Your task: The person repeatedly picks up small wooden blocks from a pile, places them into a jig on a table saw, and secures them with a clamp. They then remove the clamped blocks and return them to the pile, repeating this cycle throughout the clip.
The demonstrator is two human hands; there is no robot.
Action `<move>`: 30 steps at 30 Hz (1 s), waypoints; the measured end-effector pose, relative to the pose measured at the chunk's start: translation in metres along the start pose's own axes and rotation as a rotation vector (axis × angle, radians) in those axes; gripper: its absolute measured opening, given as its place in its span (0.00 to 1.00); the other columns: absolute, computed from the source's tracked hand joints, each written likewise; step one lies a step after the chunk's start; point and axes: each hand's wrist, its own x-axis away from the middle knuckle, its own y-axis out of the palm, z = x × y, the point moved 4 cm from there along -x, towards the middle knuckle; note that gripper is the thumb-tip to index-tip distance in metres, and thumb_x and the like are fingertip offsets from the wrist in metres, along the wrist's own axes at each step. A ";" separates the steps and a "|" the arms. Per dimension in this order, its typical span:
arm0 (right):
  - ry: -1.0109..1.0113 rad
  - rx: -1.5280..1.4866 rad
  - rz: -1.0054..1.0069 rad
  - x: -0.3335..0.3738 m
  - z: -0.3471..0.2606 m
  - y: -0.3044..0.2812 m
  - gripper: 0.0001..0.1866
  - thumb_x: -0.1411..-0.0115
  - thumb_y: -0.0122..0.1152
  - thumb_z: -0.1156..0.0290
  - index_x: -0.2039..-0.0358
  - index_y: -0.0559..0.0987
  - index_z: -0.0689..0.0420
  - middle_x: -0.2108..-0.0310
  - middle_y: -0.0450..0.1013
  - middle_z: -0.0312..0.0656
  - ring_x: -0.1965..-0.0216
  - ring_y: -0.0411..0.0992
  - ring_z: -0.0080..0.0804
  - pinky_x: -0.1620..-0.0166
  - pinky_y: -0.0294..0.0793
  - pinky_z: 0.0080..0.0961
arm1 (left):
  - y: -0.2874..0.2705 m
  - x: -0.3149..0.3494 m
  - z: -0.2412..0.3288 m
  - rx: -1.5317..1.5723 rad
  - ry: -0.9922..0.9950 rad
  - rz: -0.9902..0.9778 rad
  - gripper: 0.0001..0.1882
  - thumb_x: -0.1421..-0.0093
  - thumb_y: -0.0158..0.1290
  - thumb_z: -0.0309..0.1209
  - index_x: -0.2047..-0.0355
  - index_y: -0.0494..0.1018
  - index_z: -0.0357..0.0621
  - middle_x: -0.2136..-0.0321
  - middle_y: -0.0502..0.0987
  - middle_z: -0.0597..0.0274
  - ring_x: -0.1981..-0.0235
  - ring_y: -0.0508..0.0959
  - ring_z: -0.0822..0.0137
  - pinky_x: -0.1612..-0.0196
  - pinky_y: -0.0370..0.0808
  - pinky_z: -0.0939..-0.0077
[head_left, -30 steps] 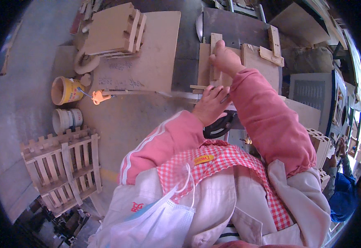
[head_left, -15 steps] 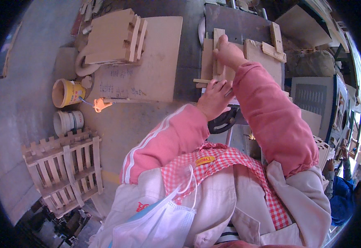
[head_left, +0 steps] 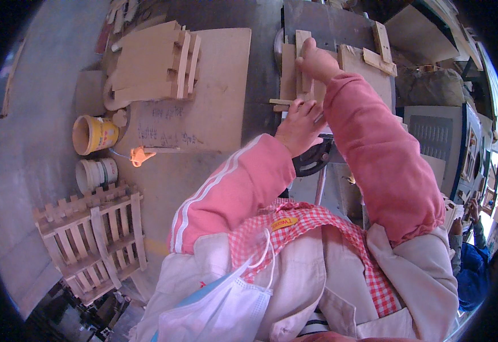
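Note:
On a dark metal machine table [head_left: 328, 20], my right hand [head_left: 320, 61] is closed on an upright wooden strip [head_left: 302, 40] fixed along a flat wooden board [head_left: 287, 74]. Nearer to me, my left hand [head_left: 300, 126] bends its fingers over the board's near end, beside a thin stick [head_left: 280, 101] that pokes out to the left. Its thumb hangs lower, over a black handwheel [head_left: 312, 159]. More wooden strips [head_left: 381, 62] are fixed at the board's far right corner. My hands hide the board's middle and near end.
At the left, a stack of notched wooden panels [head_left: 149, 60] lies on a large brown sheet [head_left: 220, 85]. A yellow bucket [head_left: 95, 135], a white bucket [head_left: 96, 174] and a slatted wooden pallet [head_left: 92, 245] stand on the floor. A louvred cabinet [head_left: 431, 137] stands right; another person [head_left: 474, 273] is farther right.
Both hands and the board with its strips have slid a little away from me across the table. The grip looks the same. The whole view has shifted slightly.

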 end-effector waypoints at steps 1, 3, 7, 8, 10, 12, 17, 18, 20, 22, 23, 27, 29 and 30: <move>-0.005 -0.003 -0.003 -0.003 0.000 -0.001 0.30 0.44 0.56 0.57 0.49 0.61 0.65 0.60 0.75 0.62 0.56 0.74 0.57 0.52 0.72 0.46 | 0.000 -0.002 -0.002 -0.003 0.003 -0.001 0.34 0.55 0.63 0.48 0.49 0.68 0.48 0.49 0.67 0.59 0.42 0.62 0.56 0.39 0.55 0.52; -0.005 0.002 0.005 -0.008 0.000 -0.003 0.30 0.44 0.56 0.57 0.50 0.61 0.65 0.60 0.75 0.62 0.56 0.74 0.57 0.52 0.72 0.46 | 0.001 -0.006 -0.005 -0.007 0.008 0.002 0.34 0.56 0.64 0.48 0.49 0.69 0.48 0.49 0.67 0.58 0.42 0.62 0.56 0.39 0.55 0.52; -0.006 0.020 0.020 -0.019 0.000 -0.008 0.29 0.44 0.56 0.57 0.50 0.61 0.65 0.60 0.75 0.62 0.56 0.74 0.57 0.52 0.73 0.45 | 0.001 -0.015 -0.014 0.002 0.012 0.044 0.35 0.57 0.65 0.47 0.49 0.68 0.50 0.50 0.67 0.60 0.42 0.62 0.58 0.40 0.56 0.53; -0.007 0.010 0.025 -0.021 0.000 -0.009 0.29 0.44 0.55 0.57 0.50 0.61 0.65 0.60 0.75 0.62 0.56 0.74 0.57 0.51 0.72 0.45 | 0.001 -0.017 -0.015 -0.003 0.013 0.061 0.36 0.59 0.66 0.46 0.49 0.68 0.51 0.50 0.66 0.60 0.43 0.62 0.59 0.40 0.56 0.54; 0.003 0.004 0.026 -0.026 0.001 -0.012 0.29 0.43 0.55 0.57 0.50 0.61 0.65 0.59 0.74 0.63 0.55 0.74 0.57 0.51 0.72 0.45 | 0.002 -0.022 -0.018 -0.002 0.014 0.076 0.37 0.60 0.67 0.45 0.49 0.68 0.51 0.50 0.66 0.61 0.44 0.62 0.59 0.41 0.57 0.55; 0.001 -0.001 0.024 -0.031 0.001 -0.014 0.29 0.43 0.55 0.57 0.50 0.61 0.65 0.59 0.74 0.63 0.55 0.74 0.57 0.51 0.72 0.45 | 0.003 -0.026 -0.022 0.008 0.014 0.068 0.36 0.60 0.67 0.44 0.49 0.68 0.52 0.50 0.66 0.62 0.43 0.62 0.60 0.40 0.56 0.55; -0.001 -0.010 0.027 -0.044 0.003 -0.017 0.29 0.43 0.54 0.57 0.50 0.61 0.65 0.58 0.74 0.62 0.54 0.73 0.58 0.50 0.71 0.45 | 0.005 -0.035 -0.031 -0.008 0.020 0.068 0.36 0.60 0.67 0.45 0.49 0.69 0.52 0.50 0.66 0.63 0.44 0.63 0.60 0.40 0.56 0.55; 0.007 -0.006 0.019 -0.048 0.004 -0.017 0.29 0.43 0.54 0.57 0.50 0.61 0.65 0.57 0.74 0.62 0.53 0.73 0.58 0.49 0.71 0.45 | 0.005 -0.037 -0.032 -0.016 0.025 0.075 0.36 0.60 0.67 0.45 0.49 0.69 0.53 0.50 0.67 0.63 0.44 0.63 0.60 0.40 0.56 0.55; 0.007 0.000 0.023 -0.054 0.006 -0.018 0.29 0.42 0.54 0.57 0.50 0.60 0.65 0.59 0.74 0.63 0.55 0.73 0.59 0.51 0.71 0.46 | 0.004 -0.040 -0.034 -0.002 0.031 0.098 0.36 0.59 0.67 0.45 0.49 0.69 0.53 0.51 0.67 0.63 0.44 0.63 0.60 0.40 0.56 0.55; 0.005 0.008 0.045 -0.057 0.007 -0.018 0.28 0.41 0.53 0.59 0.49 0.57 0.65 0.63 0.74 0.64 0.59 0.74 0.62 0.53 0.71 0.48 | 0.005 -0.044 -0.037 0.002 0.029 0.107 0.35 0.59 0.67 0.45 0.49 0.69 0.53 0.51 0.67 0.63 0.44 0.63 0.61 0.40 0.56 0.55; 0.003 0.010 0.048 -0.059 0.008 -0.019 0.27 0.41 0.53 0.59 0.49 0.57 0.65 0.63 0.74 0.64 0.59 0.74 0.61 0.53 0.71 0.47 | 0.005 -0.046 -0.038 -0.001 0.023 0.105 0.35 0.59 0.67 0.45 0.50 0.69 0.53 0.51 0.67 0.63 0.44 0.63 0.61 0.40 0.56 0.55; 0.047 0.016 0.035 -0.064 0.007 -0.020 0.27 0.40 0.53 0.59 0.50 0.58 0.64 0.62 0.74 0.64 0.57 0.73 0.61 0.53 0.71 0.47 | 0.006 -0.048 -0.039 0.021 0.005 0.110 0.34 0.59 0.66 0.44 0.50 0.70 0.52 0.51 0.67 0.63 0.44 0.63 0.60 0.41 0.56 0.55; 0.065 0.010 0.034 -0.062 0.007 -0.018 0.27 0.40 0.53 0.59 0.50 0.58 0.64 0.62 0.74 0.64 0.57 0.73 0.61 0.52 0.70 0.47 | 0.006 -0.046 -0.037 0.020 -0.003 0.135 0.34 0.58 0.66 0.44 0.50 0.70 0.52 0.51 0.68 0.63 0.44 0.63 0.60 0.40 0.56 0.54; 0.060 0.003 0.040 -0.059 0.008 -0.016 0.26 0.40 0.53 0.58 0.51 0.59 0.63 0.61 0.74 0.65 0.56 0.73 0.60 0.50 0.70 0.46 | 0.006 -0.044 -0.035 0.021 -0.011 0.148 0.33 0.58 0.66 0.43 0.50 0.70 0.52 0.51 0.68 0.63 0.44 0.63 0.60 0.40 0.56 0.54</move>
